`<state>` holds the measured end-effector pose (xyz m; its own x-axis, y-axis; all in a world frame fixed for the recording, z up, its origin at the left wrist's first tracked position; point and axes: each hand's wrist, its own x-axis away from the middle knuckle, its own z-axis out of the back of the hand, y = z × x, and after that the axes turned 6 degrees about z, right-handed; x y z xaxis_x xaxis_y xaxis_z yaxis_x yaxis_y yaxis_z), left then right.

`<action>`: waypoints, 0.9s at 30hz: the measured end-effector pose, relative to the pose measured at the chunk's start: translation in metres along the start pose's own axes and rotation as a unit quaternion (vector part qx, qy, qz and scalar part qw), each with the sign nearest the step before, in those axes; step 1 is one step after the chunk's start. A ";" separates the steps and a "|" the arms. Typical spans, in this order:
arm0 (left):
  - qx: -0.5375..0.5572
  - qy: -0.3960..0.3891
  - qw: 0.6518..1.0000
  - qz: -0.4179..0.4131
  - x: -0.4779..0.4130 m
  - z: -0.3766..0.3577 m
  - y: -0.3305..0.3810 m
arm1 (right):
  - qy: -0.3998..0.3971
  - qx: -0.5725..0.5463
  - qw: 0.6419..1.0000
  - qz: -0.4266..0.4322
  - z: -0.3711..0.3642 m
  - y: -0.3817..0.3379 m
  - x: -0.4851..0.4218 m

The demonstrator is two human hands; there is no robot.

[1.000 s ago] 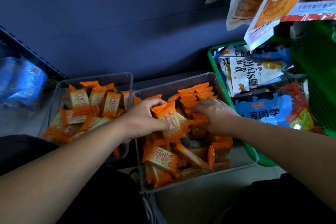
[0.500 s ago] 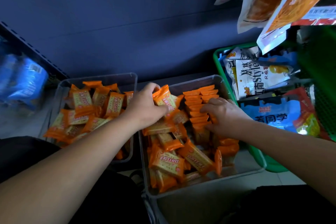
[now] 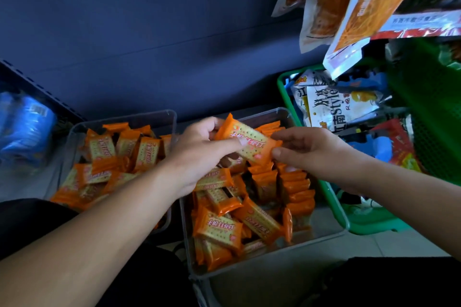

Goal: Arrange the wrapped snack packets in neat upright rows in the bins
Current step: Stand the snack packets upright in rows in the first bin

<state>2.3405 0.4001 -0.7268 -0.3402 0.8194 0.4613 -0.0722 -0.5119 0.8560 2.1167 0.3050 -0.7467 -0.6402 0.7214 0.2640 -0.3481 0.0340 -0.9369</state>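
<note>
Snack packet (image 3: 249, 141), orange at both ends with a cracker printed on its face, is held tilted in the air between both hands, above the far end of the clear bin (image 3: 274, 260). The left hand (image 3: 199, 154) pinches one end, with the thumb on the printed face and the fingers (image 3: 212, 124) behind it. The right hand (image 3: 306, 149) nips the lower corner of the other end between thumb and forefinger, its remaining fingers loosely curled.

By its look the packet is light. The film seems slick and crinkly, and the biscuit inside is probably stiff but easy to crack. The flat crimped ends are therefore a safer hold than a squeeze across the middle.

Just below the right fingers, an upright row of packets (image 3: 296, 182) runs along that side of the bin. Below the left fingers, nearer the person, packets lie in a loose heap (image 3: 224, 227). Further left stands a second clear bin (image 3: 139, 117), also heaped. Beyond the right hand is a green basket (image 3: 369, 224) of larger bags (image 3: 341, 107).
</note>
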 end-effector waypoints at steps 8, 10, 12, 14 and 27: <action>-0.006 -0.061 0.998 0.010 0.002 -0.022 0.003 | 0.024 -0.142 0.989 -0.019 0.020 0.001 0.018; -0.050 -0.065 0.997 -0.004 0.001 -0.026 -0.001 | 0.050 -0.145 0.988 -0.009 0.021 0.003 0.018; -0.167 -0.066 0.983 -0.044 0.001 -0.031 -0.009 | 0.077 -0.110 0.991 0.011 0.023 0.004 0.018; -0.421 -0.063 0.897 -0.117 -0.002 -0.033 -0.022 | 0.100 0.001 0.994 0.045 0.026 0.006 0.017; -0.533 -0.153 0.825 -0.109 0.000 -0.008 -0.022 | -0.004 0.294 0.952 0.089 0.001 0.026 -0.001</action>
<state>2.3346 0.4090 -0.7477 0.0303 0.8658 0.4995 -0.9394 -0.1461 0.3101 2.1078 0.3043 -0.7717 -0.7287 0.6746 0.1177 -0.5557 -0.4820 -0.6774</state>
